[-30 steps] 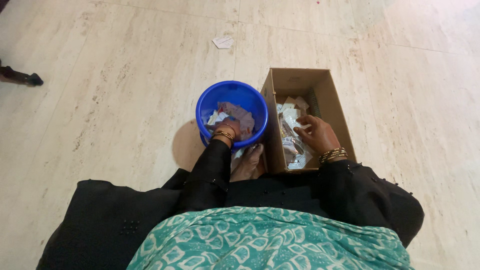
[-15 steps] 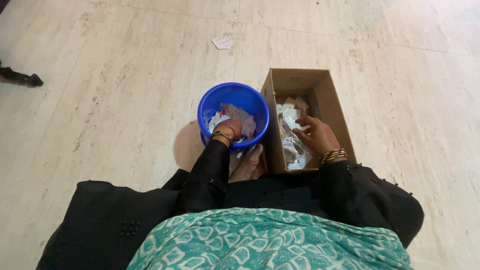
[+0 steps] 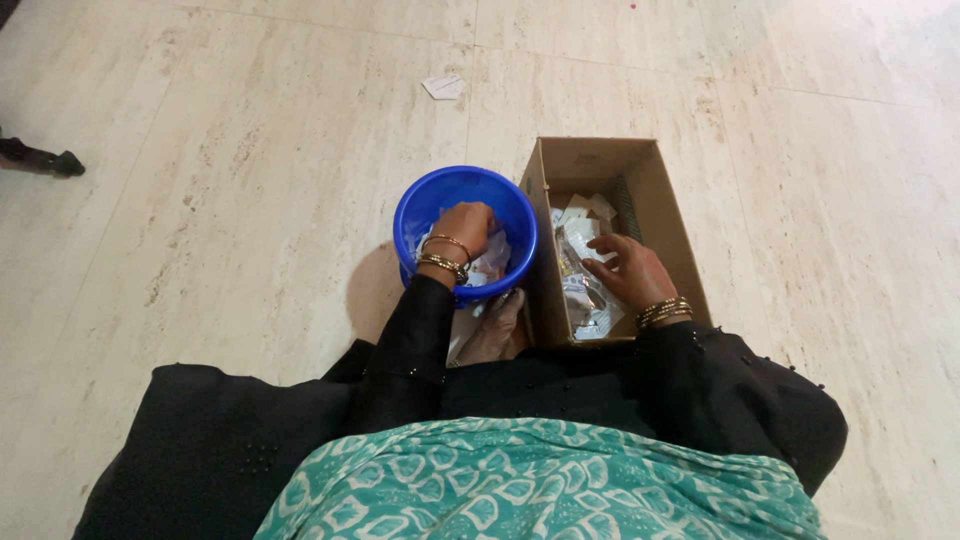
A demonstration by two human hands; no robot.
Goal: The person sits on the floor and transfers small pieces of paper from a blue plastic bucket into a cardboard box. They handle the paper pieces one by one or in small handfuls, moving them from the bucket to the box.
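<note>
While the person sits on the pale stone floor (image 3: 250, 200), the left hand (image 3: 465, 225) reaches down into the blue bucket (image 3: 425, 200), fingers curled over the crumpled paper wrappers (image 3: 492, 265) inside; whether it grips any I cannot tell. Just beside the bucket stands an open cardboard box (image 3: 660, 190), and the right hand (image 3: 628, 268) rests inside it with fingers spread loose on the shiny packets (image 3: 580, 235). One scrap of paper (image 3: 443, 86) lies well apart, farther out on the floor.
</note>
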